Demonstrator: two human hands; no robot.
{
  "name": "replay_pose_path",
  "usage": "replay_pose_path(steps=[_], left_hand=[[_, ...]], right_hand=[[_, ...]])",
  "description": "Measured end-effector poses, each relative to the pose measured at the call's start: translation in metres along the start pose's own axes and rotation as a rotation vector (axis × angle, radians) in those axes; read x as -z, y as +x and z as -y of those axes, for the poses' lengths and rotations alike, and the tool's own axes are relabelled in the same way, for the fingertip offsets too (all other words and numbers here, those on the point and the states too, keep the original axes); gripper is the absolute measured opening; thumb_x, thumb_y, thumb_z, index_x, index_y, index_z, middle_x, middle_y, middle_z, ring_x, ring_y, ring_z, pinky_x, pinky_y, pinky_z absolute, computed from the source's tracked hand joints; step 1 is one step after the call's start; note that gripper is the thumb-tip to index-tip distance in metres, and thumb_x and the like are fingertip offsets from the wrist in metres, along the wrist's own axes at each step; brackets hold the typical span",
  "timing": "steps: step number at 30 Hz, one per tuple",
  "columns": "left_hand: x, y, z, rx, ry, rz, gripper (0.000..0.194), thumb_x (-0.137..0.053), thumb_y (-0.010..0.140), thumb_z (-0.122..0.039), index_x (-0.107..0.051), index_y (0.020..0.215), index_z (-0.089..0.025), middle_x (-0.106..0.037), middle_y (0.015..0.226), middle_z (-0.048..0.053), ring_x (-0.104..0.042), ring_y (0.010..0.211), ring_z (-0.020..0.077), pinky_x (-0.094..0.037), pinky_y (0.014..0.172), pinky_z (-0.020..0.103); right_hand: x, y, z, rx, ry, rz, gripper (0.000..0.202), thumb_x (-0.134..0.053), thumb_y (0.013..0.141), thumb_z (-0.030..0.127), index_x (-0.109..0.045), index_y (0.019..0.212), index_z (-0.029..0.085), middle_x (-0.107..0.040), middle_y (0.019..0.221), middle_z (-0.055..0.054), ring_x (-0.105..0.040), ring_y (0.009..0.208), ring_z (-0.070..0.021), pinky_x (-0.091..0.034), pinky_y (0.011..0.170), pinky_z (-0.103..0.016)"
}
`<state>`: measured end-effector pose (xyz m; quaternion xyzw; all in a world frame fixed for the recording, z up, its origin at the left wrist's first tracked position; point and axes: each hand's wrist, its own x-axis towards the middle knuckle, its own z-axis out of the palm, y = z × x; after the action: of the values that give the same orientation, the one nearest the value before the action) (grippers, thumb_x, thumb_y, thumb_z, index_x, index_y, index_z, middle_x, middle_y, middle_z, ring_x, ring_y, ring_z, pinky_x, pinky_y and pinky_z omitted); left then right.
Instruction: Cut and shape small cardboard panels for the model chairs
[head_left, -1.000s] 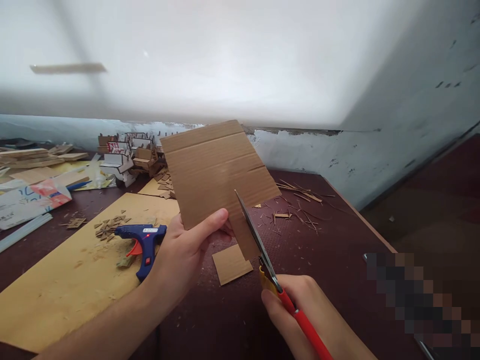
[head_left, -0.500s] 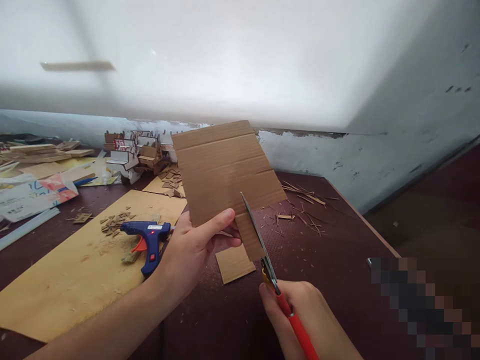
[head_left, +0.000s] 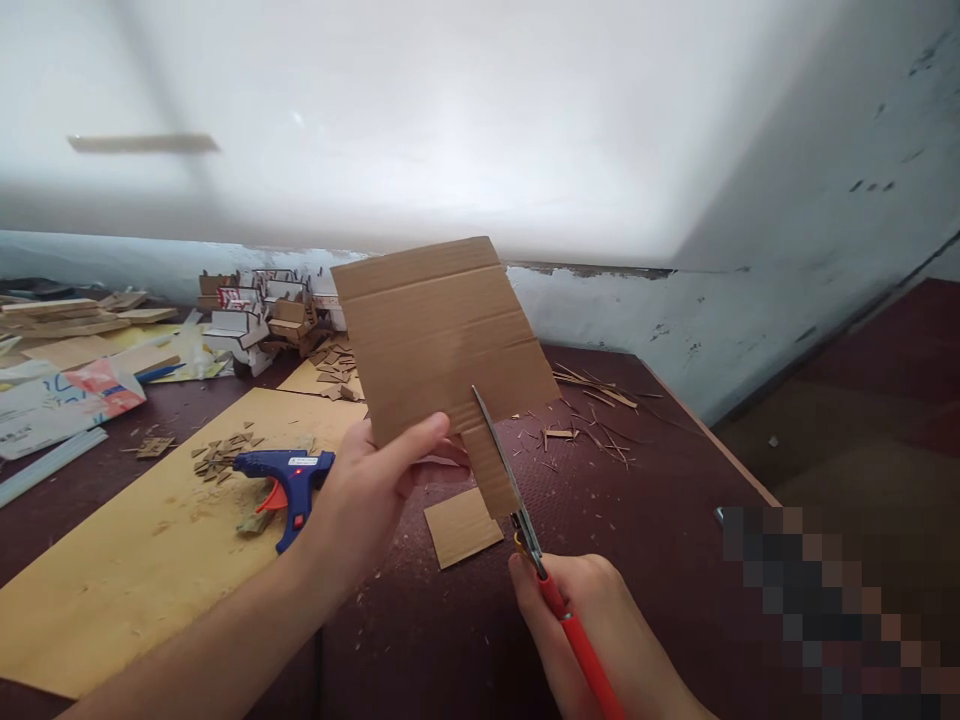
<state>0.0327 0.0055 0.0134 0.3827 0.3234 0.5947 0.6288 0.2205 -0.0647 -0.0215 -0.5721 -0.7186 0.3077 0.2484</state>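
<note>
My left hand (head_left: 397, 465) grips a sheet of brown corrugated cardboard (head_left: 435, 330) by its lower left edge, thumb on the near face. The sheet is raised and tilted above the table, with a narrow strip hanging down at its lower side. In my right hand (head_left: 577, 600) is a pair of red-handled scissors (head_left: 506, 460), closed around the handle. One blade lies over the strip, its tip on the cardboard's face; the other blade is mostly hidden. Below, a small cardboard square (head_left: 461, 530) lies flat on the dark red table (head_left: 435, 640).
A blue glue gun (head_left: 289, 480) lies on a yellow board (head_left: 135, 560) at left, beside cardboard scraps (head_left: 225, 452). Behind are small cardboard models (head_left: 255, 315) and wood strips (head_left: 67, 315). Thin offcuts (head_left: 592, 390) lie to the right, near the table edge.
The whole view has shifted slightly, so things appear a little further left. The cardboard and scissors keep nearly the same position relative to each other; both hands keep their grip.
</note>
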Motion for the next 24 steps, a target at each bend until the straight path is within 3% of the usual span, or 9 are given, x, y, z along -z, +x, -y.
replay_pose_path(steps=[4,7,15,24], left_hand=[[0.0,0.006,-0.015,-0.097,-0.052,-0.172,0.02,-0.083,0.082,-0.032,-0.08,0.094,-0.016,-0.08,0.097,0.008,-0.076,0.091,0.0235,-0.063,0.067,0.024],[-0.003,0.006,-0.022,-0.1,-0.018,-0.223,0.022,-0.087,0.079,-0.033,-0.08,0.092,-0.017,-0.081,0.095,0.007,-0.077,0.092,0.0245,-0.064,0.07,0.026],[0.0,0.001,-0.017,-0.123,0.111,-0.21,0.031,-0.087,0.079,-0.038,-0.081,0.1,-0.016,-0.082,0.097,0.009,-0.078,0.092,0.0259,-0.064,0.072,0.028],[-0.001,-0.002,-0.019,-0.149,0.133,-0.17,0.032,-0.086,0.082,-0.04,-0.082,0.104,-0.017,-0.081,0.106,0.01,-0.078,0.096,0.0263,-0.064,0.085,0.032]], right_hand=[[-0.001,0.0,-0.001,0.005,0.017,0.017,0.055,-0.043,0.103,0.055,-0.022,0.063,0.023,-0.023,0.057,0.004,-0.019,0.054,-0.0136,-0.013,0.048,-0.031],[0.001,-0.001,0.0,-0.006,0.017,0.067,0.054,-0.047,0.101,0.052,-0.023,0.063,0.022,-0.023,0.059,0.004,-0.02,0.056,-0.0132,-0.015,0.049,-0.03],[0.012,-0.003,0.012,0.046,-0.016,0.042,0.047,-0.041,0.102,0.049,-0.03,0.064,0.022,-0.031,0.059,0.004,-0.027,0.054,-0.0135,-0.019,0.05,-0.031],[0.0,0.0,-0.002,0.068,-0.02,0.024,0.056,-0.036,0.104,0.06,-0.022,0.065,0.022,-0.027,0.059,0.004,-0.024,0.054,-0.0125,-0.018,0.049,-0.029]])
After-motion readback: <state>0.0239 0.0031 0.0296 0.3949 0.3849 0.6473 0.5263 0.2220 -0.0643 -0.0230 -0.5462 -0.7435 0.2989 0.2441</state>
